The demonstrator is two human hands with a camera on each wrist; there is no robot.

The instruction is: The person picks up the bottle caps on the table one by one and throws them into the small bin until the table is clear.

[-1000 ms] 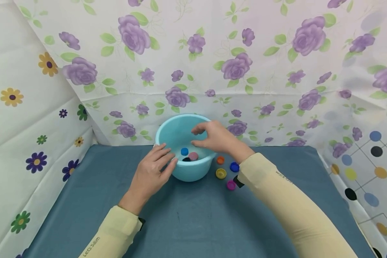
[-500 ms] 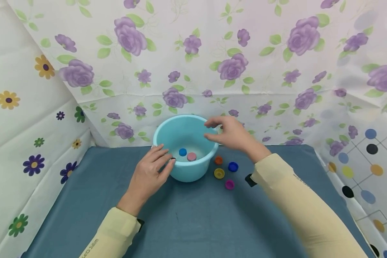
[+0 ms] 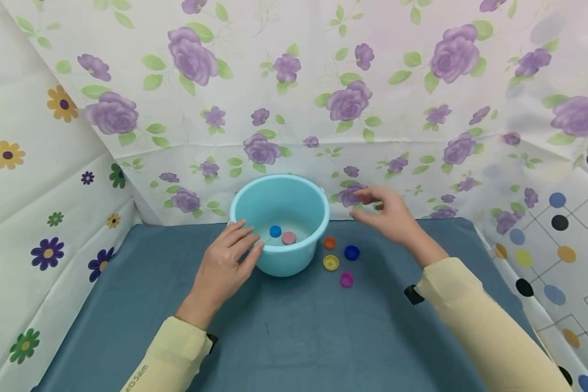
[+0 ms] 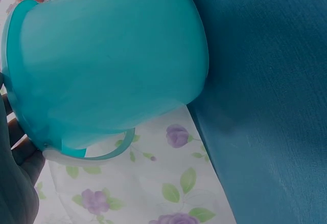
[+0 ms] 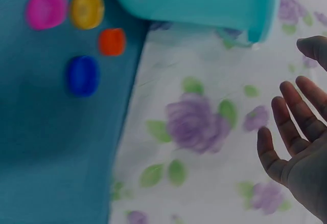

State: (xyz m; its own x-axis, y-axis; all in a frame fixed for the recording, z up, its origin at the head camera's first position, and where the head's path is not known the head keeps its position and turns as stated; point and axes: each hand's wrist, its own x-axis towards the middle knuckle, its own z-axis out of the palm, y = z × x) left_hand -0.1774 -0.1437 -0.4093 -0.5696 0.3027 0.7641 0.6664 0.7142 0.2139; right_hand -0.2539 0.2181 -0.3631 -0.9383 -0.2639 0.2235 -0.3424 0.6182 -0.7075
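A light blue bucket [image 3: 284, 257] stands upright at the back of the table. On its floor lie a blue bottle cap [image 3: 275, 231] and a pink one [image 3: 288, 238]. My left hand [image 3: 222, 262] rests on the bucket's near-left rim, fingers extended and slightly bent; the left wrist view shows the fingers at the rim beside the handle [image 4: 110, 154]. To the right of the bucket, my right hand [image 3: 389, 215] hovers in the air with fingers apart and holds nothing. Below it on the cloth are orange [image 3: 330, 243], yellow [image 3: 330, 263], dark blue [image 3: 351, 252] and magenta [image 3: 346, 280] caps.
Blue-grey cloth [image 3: 294, 337] covers the table. A white sheet with purple flowers [image 3: 348, 103] hangs right behind the bucket. Patterned sheets also close off the left [image 3: 19, 218] and right [image 3: 563, 261] sides.
My right hand has moved right, from over the bucket to outside its rim. The left hand stays at the rim. A black item seen in the bucket earlier is out of sight now.
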